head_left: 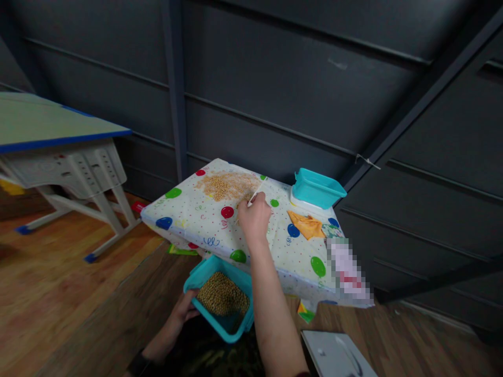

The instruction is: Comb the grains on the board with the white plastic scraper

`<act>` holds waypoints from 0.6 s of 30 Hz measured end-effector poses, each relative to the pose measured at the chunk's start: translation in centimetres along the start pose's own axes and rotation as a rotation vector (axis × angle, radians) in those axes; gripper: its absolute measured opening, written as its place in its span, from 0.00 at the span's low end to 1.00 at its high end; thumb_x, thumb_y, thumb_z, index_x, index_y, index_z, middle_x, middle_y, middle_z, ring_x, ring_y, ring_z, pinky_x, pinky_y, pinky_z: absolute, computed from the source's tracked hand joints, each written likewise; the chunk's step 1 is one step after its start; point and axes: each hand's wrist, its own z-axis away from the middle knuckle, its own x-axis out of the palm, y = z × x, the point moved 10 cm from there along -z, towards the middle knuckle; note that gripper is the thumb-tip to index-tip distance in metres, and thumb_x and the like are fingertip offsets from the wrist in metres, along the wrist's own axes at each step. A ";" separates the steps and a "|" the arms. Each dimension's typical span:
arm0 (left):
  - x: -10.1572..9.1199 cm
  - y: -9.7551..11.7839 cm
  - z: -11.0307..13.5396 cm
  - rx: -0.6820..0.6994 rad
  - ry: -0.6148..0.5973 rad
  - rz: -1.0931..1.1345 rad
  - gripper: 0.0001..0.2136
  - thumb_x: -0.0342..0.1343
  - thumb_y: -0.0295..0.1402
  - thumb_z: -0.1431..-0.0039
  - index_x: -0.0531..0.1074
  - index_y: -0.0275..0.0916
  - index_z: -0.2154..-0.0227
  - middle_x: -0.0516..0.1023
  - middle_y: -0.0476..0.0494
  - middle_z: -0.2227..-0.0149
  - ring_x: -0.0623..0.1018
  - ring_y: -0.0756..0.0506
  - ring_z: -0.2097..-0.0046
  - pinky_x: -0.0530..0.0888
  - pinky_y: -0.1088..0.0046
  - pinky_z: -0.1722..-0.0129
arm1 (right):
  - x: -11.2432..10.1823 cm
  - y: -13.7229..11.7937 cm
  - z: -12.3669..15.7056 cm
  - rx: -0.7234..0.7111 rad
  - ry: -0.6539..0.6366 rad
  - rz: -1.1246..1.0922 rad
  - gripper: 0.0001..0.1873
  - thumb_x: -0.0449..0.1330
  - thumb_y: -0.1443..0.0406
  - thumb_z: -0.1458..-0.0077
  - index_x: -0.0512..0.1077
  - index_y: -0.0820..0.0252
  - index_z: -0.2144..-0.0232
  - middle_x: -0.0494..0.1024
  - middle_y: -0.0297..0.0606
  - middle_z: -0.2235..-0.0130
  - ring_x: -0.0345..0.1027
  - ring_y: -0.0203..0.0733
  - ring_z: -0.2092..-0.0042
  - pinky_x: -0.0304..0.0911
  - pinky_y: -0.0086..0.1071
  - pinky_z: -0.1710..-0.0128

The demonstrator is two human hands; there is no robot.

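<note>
A white stick (252, 198) is pinched in the curled right hand (256, 217). Below it, the tub (242, 276), clasped by the left hand (186, 308), is best kept level.

Smooth plastic tub (238, 276), matt wall (255, 68), wood-grained floor (98, 314)

I can't see all of the thin white stick (252, 199); the right hand (255, 215) covers part of it. Pixelation masks a patch (349, 275) lower right. My left edge crops the desk (58, 123), the bottom a grey case (334, 356).
</note>
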 end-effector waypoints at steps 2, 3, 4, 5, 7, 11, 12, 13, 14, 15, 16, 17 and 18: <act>-0.1 0.7 0.7 0.050 0.011 -0.036 0.07 0.66 0.35 0.34 0.80 0.38 0.56 0.88 0.34 0.60 0.89 0.28 0.47 0.81 0.45 0.38 | -0.9 0.1 0.1 0.024 0.002 -0.015 0.08 0.58 0.68 0.41 0.63 0.51 0.62 0.79 0.45 0.66 0.76 0.55 0.62 0.63 0.40 0.62; -0.1 1.0 1.1 0.074 0.014 -0.049 0.09 0.65 0.36 0.34 0.80 0.38 0.56 0.88 0.33 0.59 0.89 0.28 0.48 0.82 0.46 0.39 | -1.5 0.3 0.1 0.030 0.003 -0.025 0.08 0.59 0.67 0.42 0.63 0.50 0.63 0.78 0.44 0.67 0.75 0.55 0.63 0.62 0.40 0.62; -0.1 1.1 1.5 0.085 0.009 -0.040 0.09 0.65 0.36 0.34 0.81 0.37 0.55 0.88 0.33 0.58 0.89 0.28 0.49 0.83 0.46 0.40 | -2.2 0.5 0.1 0.031 0.007 -0.036 0.08 0.59 0.67 0.42 0.62 0.50 0.64 0.78 0.42 0.68 0.75 0.54 0.63 0.62 0.40 0.63; 0.0 1.2 1.9 0.090 0.002 -0.021 0.10 0.64 0.36 0.33 0.80 0.37 0.54 0.88 0.33 0.56 0.89 0.29 0.49 0.83 0.48 0.42 | -3.0 0.7 -0.1 0.023 0.010 -0.048 0.08 0.59 0.66 0.42 0.62 0.49 0.65 0.77 0.40 0.69 0.74 0.53 0.64 0.61 0.39 0.63; 0.2 1.2 2.6 0.088 -0.010 0.025 0.09 0.63 0.34 0.33 0.79 0.38 0.54 0.88 0.35 0.54 0.88 0.33 0.50 0.85 0.53 0.44 | -4.3 1.5 -0.7 -0.010 0.001 -0.077 0.08 0.59 0.64 0.41 0.60 0.49 0.67 0.76 0.38 0.69 0.72 0.51 0.66 0.60 0.38 0.64; -0.2 1.0 4.1 0.060 0.001 0.065 0.09 0.66 0.29 0.40 0.77 0.41 0.57 0.86 0.42 0.57 0.88 0.40 0.58 0.87 0.63 0.53 | -5.4 3.2 -2.7 -0.154 -0.073 -0.160 0.09 0.59 0.60 0.39 0.59 0.48 0.67 0.77 0.35 0.68 0.72 0.47 0.66 0.60 0.34 0.65; -0.4 1.0 4.5 0.051 0.004 0.071 0.10 0.67 0.28 0.41 0.76 0.41 0.57 0.86 0.42 0.57 0.88 0.41 0.59 0.87 0.64 0.55 | -5.2 3.8 -3.3 -0.176 -0.107 -0.163 0.11 0.60 0.60 0.39 0.59 0.48 0.68 0.76 0.34 0.70 0.71 0.46 0.67 0.59 0.34 0.65; -0.6 1.0 4.8 0.043 0.003 0.081 0.12 0.67 0.28 0.41 0.77 0.41 0.55 0.87 0.42 0.57 0.88 0.41 0.60 0.87 0.65 0.57 | -4.9 4.4 -3.7 -0.197 -0.137 -0.155 0.12 0.60 0.60 0.39 0.58 0.48 0.68 0.74 0.33 0.71 0.70 0.46 0.67 0.58 0.34 0.66; -0.8 1.1 5.2 0.036 0.000 0.092 0.12 0.67 0.29 0.40 0.77 0.40 0.53 0.87 0.41 0.57 0.88 0.41 0.59 0.87 0.64 0.57 | -4.6 5.1 -4.1 -0.215 -0.166 -0.148 0.13 0.61 0.60 0.39 0.58 0.48 0.69 0.73 0.32 0.73 0.69 0.46 0.68 0.57 0.34 0.66; -1.0 1.2 5.5 0.025 -0.002 0.100 0.13 0.66 0.29 0.40 0.77 0.39 0.52 0.87 0.40 0.56 0.88 0.39 0.59 0.87 0.62 0.56 | -4.2 5.7 -4.3 -0.225 -0.188 -0.147 0.13 0.61 0.60 0.39 0.58 0.48 0.69 0.72 0.31 0.73 0.68 0.46 0.69 0.56 0.34 0.66; -1.2 1.3 5.8 0.010 -0.010 0.105 0.14 0.66 0.30 0.39 0.77 0.38 0.51 0.87 0.39 0.56 0.89 0.37 0.58 0.87 0.58 0.55 | -3.8 6.2 -4.5 -0.231 -0.202 -0.152 0.14 0.61 0.61 0.39 0.58 0.48 0.69 0.71 0.31 0.73 0.67 0.46 0.68 0.56 0.34 0.66; -1.4 1.5 6.2 -0.003 -0.021 0.109 0.14 0.65 0.30 0.38 0.77 0.37 0.50 0.88 0.37 0.54 0.89 0.35 0.58 0.88 0.54 0.53 | -3.6 6.7 -4.6 -0.233 -0.209 -0.160 0.13 0.61 0.61 0.39 0.58 0.48 0.69 0.71 0.30 0.73 0.67 0.46 0.68 0.56 0.34 0.66; -1.7 1.8 6.5 -0.013 -0.019 0.112 0.15 0.64 0.30 0.37 0.77 0.37 0.48 0.88 0.35 0.53 0.89 0.34 0.58 0.87 0.49 0.53 | -3.3 7.1 -4.5 -0.231 -0.211 -0.169 0.13 0.61 0.62 0.39 0.58 0.48 0.69 0.70 0.30 0.73 0.67 0.46 0.68 0.56 0.34 0.66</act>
